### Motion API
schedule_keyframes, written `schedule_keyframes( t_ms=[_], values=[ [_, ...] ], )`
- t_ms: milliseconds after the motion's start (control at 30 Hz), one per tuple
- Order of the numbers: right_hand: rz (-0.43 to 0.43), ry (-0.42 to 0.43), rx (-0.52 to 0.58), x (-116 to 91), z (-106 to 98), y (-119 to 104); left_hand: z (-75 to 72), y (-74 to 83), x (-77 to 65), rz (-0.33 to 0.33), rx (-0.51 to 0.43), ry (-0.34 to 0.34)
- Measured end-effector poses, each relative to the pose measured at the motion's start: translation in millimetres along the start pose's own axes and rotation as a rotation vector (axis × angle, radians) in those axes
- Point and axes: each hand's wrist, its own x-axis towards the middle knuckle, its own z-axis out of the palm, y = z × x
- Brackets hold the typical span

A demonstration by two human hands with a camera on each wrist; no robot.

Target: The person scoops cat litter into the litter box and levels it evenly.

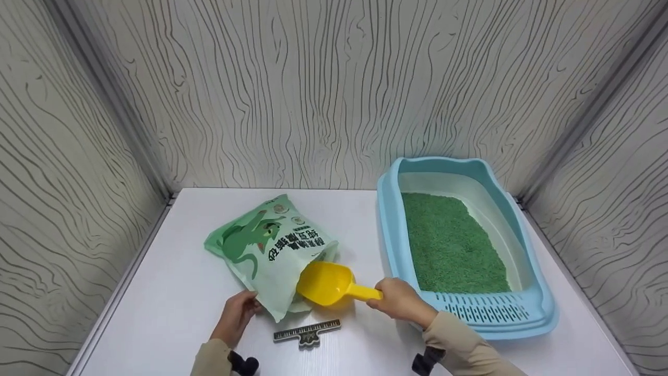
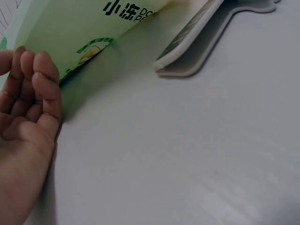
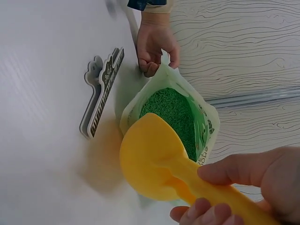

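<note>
My right hand (image 1: 402,300) grips the handle of a yellow scoop (image 1: 326,283), whose inside looks bare in the head view. The scoop's front edge is at the mouth of a pale green cat litter bag (image 1: 284,261), printed with a green cat and lying on its side. Green pellets (image 3: 171,112) show inside the bag's mouth in the right wrist view. With thumb and curled fingers, my left hand (image 1: 237,316) pinches a corner of the bag's opening; in the left wrist view, the fingers (image 2: 46,84) are against the bag.
A light blue litter box (image 1: 389,224) stands at the right, with green pellets spread inside and a slotted front ledge. Near me on the white table (image 1: 172,292) lies a sealing clip (image 1: 308,332) with a ruler-like pattern. Wood-patterned walls (image 1: 313,94) enclose the back and sides.
</note>
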Motion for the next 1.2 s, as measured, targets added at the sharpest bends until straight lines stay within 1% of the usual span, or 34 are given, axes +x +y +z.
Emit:
schedule_keyframes(
  t_ms=[167, 333, 467, 567, 667, 867, 1067, 1200],
  values=[
    [0.038, -0.056, 0.079, 8.8, 9.8, -13.0, -0.2, -0.4, 0.0, 0.004, -0.01, -0.009],
    [0.072, -0.058, 0.095, 17.4, 13.6, -29.2, 0.0, -0.2, 0.7, 0.013, -0.013, -0.021],
    [0.108, -0.062, 0.106, 26.6, 16.2, -42.6, 0.1, 1.0, 1.4, 0.012, -0.007, -0.007],
    [0.114, -0.058, 0.106, 33.5, 21.7, -50.0, 0.3, 1.9, 2.1, 0.01, -0.004, 0.005],
    [0.111, -0.047, 0.11, 39.3, 29.5, -55.1, 0.8, 2.7, 2.5, 0.012, -0.012, 0.0],
    [0.099, -0.004, 0.126, 46.8, 47.7, -58.2, 0.8, 1.6, 1.2, 0.003, -0.017, -0.002],
    [0.066, 0.1, 0.093, 53.8, 68.6, -56.1, 0.0, 1.1, -0.4, 0.0, -0.005, -0.006],
    [0.046, 0.152, 0.074, 59.8, 78.8, -55.5, -0.5, 0.8, -0.5, 0.004, -0.014, -0.015]
  ],
)
